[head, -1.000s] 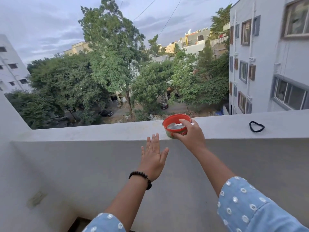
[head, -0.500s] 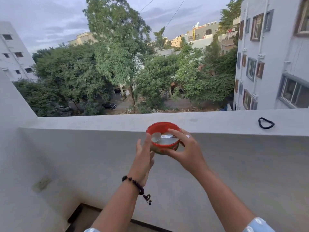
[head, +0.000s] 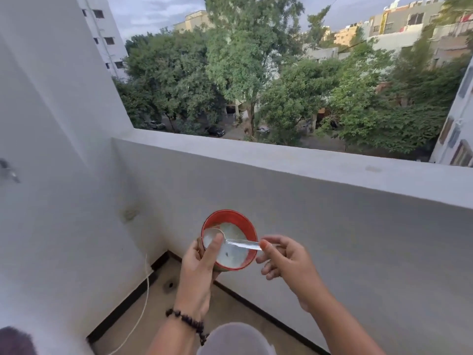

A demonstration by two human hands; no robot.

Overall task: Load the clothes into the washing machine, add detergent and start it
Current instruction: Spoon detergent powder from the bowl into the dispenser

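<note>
A red-rimmed round tub [head: 245, 224] holds white detergent powder and a clear plastic scoop [head: 240, 243]. My left hand [head: 201, 267] grips the tub from its left side, with the thumb over the rim touching the scoop's bowl. My right hand [head: 286, 260] pinches the end of the scoop's handle at the tub's right rim. I hold the tub in the air in front of the balcony's parapet wall [head: 332, 226]. No washing machine or clothes are in view.
A white wall [head: 51, 175] closes the left side, with a tap [head: 9, 170] on it and a white cord [head: 143, 303] hanging to the tiled floor [head: 230, 308]. A pale rounded lid-like object [head: 235, 339] sits at the bottom edge. Trees and buildings lie beyond the parapet.
The tub has left the parapet ledge and come down toward me. My left hand now grips it, and my right hand has shifted from the tub to the scoop handle. The view swung left and down.
</note>
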